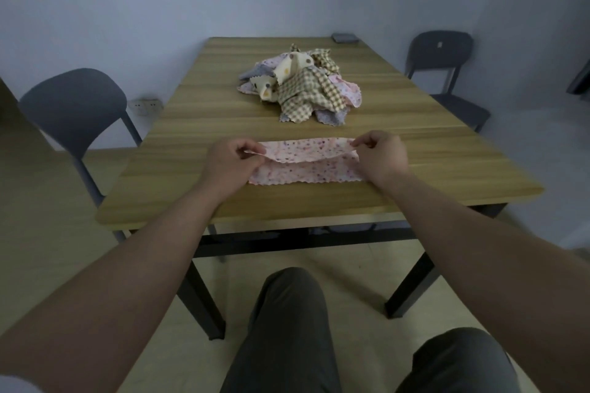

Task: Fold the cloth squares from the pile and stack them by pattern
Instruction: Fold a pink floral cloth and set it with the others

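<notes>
A pink floral cloth square lies on the wooden table near its front edge. Its far half is lifted and curls over toward me. My left hand pinches the cloth's left far corner, and my right hand pinches the right far corner. Both hands hover just above the table. Behind them, at the table's middle, sits the pile of cloth squares: checked beige, pink floral, grey-blue and cream pieces, jumbled together.
A dark chair stands at the table's left and another dark chair at its right. A small dark object lies at the table's far edge by the wall. My knees show below the table.
</notes>
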The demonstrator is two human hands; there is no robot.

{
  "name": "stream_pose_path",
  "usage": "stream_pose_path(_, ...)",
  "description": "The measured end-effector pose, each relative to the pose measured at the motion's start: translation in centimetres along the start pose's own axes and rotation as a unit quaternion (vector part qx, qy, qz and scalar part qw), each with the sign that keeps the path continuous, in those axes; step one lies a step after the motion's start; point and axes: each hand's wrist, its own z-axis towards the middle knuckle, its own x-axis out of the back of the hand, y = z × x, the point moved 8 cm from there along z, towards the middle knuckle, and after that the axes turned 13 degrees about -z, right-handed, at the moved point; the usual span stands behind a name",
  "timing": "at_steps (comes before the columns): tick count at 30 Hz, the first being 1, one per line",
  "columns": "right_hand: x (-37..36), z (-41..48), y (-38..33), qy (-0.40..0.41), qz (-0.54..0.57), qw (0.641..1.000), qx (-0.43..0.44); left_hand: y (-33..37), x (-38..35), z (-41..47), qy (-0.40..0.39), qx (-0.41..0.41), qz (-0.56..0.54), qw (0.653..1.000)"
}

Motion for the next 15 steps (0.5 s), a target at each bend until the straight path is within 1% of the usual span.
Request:
stream_pose_path(4,0.0,-1.7,1.4,-0.005,-0.031,0.999,0.012,0.2,-0.3,-1.3,-0.012,-0.046,0.054,0.997)
stream_pose_path(8,0.3,-2.5,1.8,0.023,-0.028,0.999,0.031,0.4,-0.7,-1.8,-0.031,-0.09,0.114,0.989)
stream_pose_path(10,0.1,-2.7,1.6,0.035,-0.031,0.997,0.053,0.5,-0.9,-1.7,-0.026,-0.106,0.137,0.984)
stream_pose_path(15,-0.3,-3.4,0.5,0.079,-0.073,0.984,0.143,0.8,-1.1,-1.7,-0.02,-0.121,0.174,0.977)
